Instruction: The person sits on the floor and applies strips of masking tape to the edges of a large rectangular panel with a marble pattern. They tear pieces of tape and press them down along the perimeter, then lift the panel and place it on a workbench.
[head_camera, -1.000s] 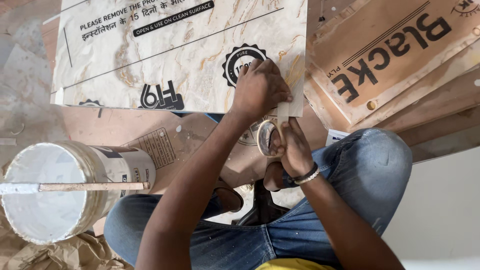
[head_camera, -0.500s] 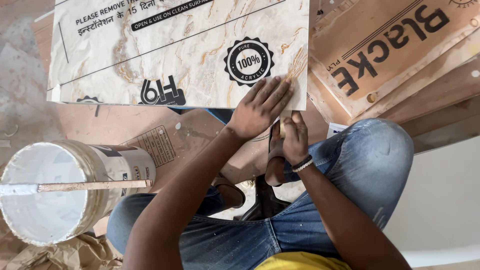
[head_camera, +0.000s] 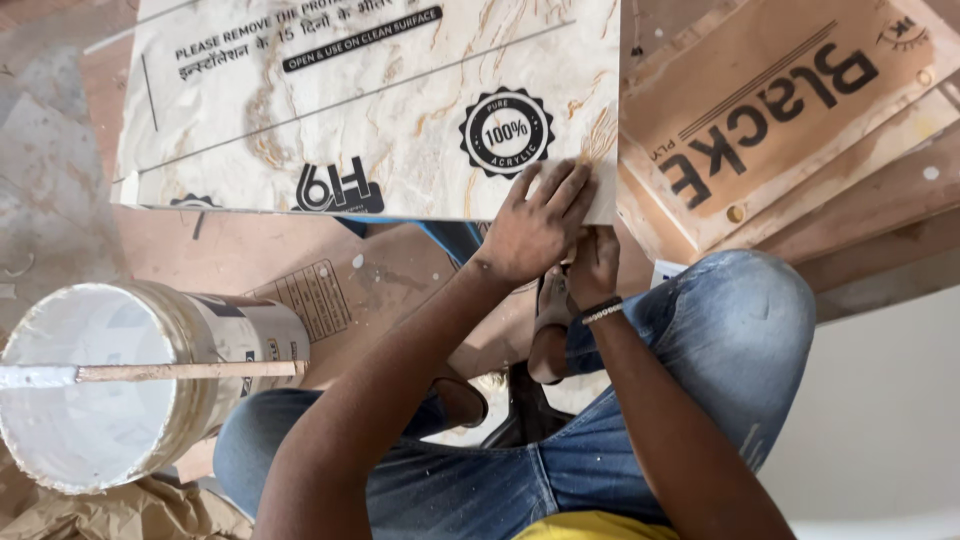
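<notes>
**Two hands at the near corner of one marble-patterned sheet**

Head view: there is one marble-patterned sheet (head_camera: 370, 110), one paint bucket (head_camera: 130, 385), one stirring stick (head_camera: 185, 372), and a stack of at least three brown plywood boards (head_camera: 790, 110). Two hands are in the frame, both belonging to the person wearing the camera.

The left hand (head_camera: 535, 225) lies flat on the sheet's near right corner, fingers stretched out and close together, palm pressing down. The right hand (head_camera: 590, 268) sits just beside and below it, partly tucked under the left hand at the sheet's edge. Its fingers are curled, but what they grip, if anything, is hidden, so I cannot tell. A beaded bracelet (head_camera: 603, 311) circles that wrist.

The sheet reaches up and to the left from the left hand. It is glossy, cream-white with tan and gold veining, covered by a film with black printing and a round black seal just above the fingers. Its near edge runs straight.

The boards lie to the right of both hands. The bucket, white inside, stands well to the left of the hands, with the stick resting across its rim. Blue jeans (head_camera: 720, 340) cover the knees below the hands.
</notes>
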